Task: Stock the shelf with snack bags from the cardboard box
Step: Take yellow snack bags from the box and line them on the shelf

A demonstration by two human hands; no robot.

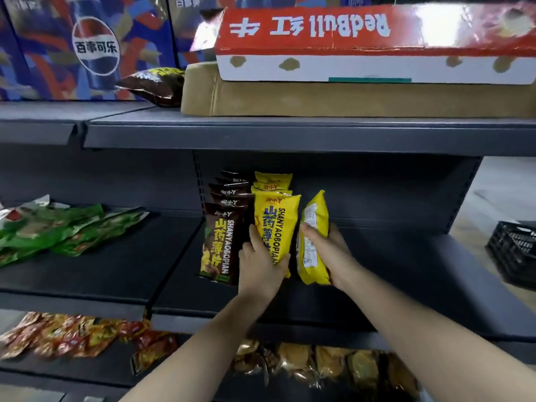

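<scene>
While my left hand (261, 258) grips the lower half of the front yellow bag (275, 221), my right hand (330, 253) holds a second yellow bag (314, 227) upright just beside it, to the right.

Labels:
- Front yellow bag: blue "SHANYAOBOPIAN" running vertically, with 山药薄片 next to it. Top logo is blurred beyond a "Y".
- Brown bags (222, 242): same wording in yellow. They stand in a row touching the yellow row's left side.
- Second yellow bag shows its back: a white print panel, too small to read.
- Red carton (362, 39) on the top shelf: "RedBull 红牛", upside down. It lies on a tan cardboard box (319, 97).
- Blue cartons (95, 47), top left: 百事可乐 on a Pepsi globe.

Hands:
- Left fingers wrap the bag from the right edge, thumb up along its left edge.
- Right thumb is on the print side, fingers behind the bag.
- Both forearms reach up and in from below.

Both bags are at the middle shelf (391, 256). The front one stands at the head of its yellow row. Whether the second's bottom edge touches the shelf, I cannot tell.
</scene>
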